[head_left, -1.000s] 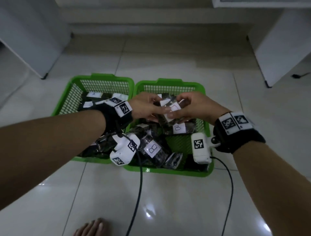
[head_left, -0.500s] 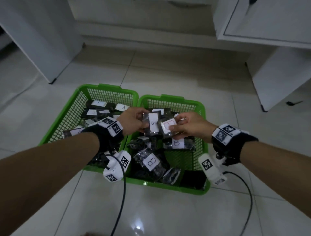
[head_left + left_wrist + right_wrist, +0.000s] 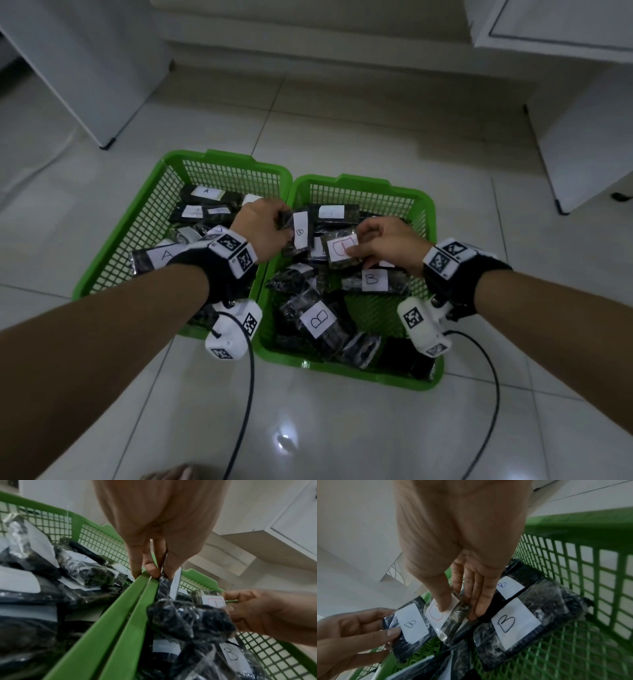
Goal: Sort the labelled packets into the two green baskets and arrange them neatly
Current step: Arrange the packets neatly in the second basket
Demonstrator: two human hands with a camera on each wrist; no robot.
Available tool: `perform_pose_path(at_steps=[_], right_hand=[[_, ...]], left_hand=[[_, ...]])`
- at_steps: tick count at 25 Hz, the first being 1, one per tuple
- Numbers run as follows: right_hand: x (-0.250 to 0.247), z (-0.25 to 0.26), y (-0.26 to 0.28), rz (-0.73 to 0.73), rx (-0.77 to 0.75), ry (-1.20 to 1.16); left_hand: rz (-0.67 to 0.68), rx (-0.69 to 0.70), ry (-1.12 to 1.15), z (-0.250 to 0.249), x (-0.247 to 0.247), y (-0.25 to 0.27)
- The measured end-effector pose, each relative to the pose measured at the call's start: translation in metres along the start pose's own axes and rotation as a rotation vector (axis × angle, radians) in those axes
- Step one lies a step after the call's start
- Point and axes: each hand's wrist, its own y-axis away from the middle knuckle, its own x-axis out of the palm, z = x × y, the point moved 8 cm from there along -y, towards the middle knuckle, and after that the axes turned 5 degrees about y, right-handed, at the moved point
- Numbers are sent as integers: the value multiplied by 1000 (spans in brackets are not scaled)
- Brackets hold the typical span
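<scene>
Over the right basket (image 3: 363,183), the left hand (image 3: 262,228) pinched a B-labelled packet (image 3: 300,231) while the right hand (image 3: 387,243) gripped a red-lettered packet (image 3: 342,251) (letter unclear).

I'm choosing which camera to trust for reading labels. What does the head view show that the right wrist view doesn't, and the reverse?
Only the head view shows the left basket with its A-labelled packets and the floor.

Only the right wrist view shows the right hand's fingers from beneath, lying under the red-marked packet.

Both show the left hand gripping a B packet, and the right basket.
</scene>
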Motion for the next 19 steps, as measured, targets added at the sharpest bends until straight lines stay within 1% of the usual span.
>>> perform_pose_path(at_steps=[3,5,7,8,9,10,13,14,15,17,19], right_hand=[[-3,9,1,1,-4,-59],[-20,20,1,-70,-29,33],[-46,33,0,-179,-48,178],[-60,38,1,-206,-55,243],[-68,43,0,-191,-56,310],[-74,43,-1,-144,-45,387],[-68,30,2,79,18,628],[-62,25,3,133,23,732],[-57,21,4,149,11,838],[-51,21,3,96,-63,998],[-51,24,3,28,-114,1034]], left_hand=[[-9,17,-24,-5,2,1],[-4,-8,32,-1,4,1],[13,-24,79,4,5,0],[22,-25,89,5,6,-1],[24,-25,93,6,6,-1],[19,-26,102,5,7,-1],[15,-57,150,2,14,4],[23,-63,156,2,17,6],[31,-63,159,0,19,8],[28,-66,164,-1,21,8],[10,-76,180,-1,18,4]])
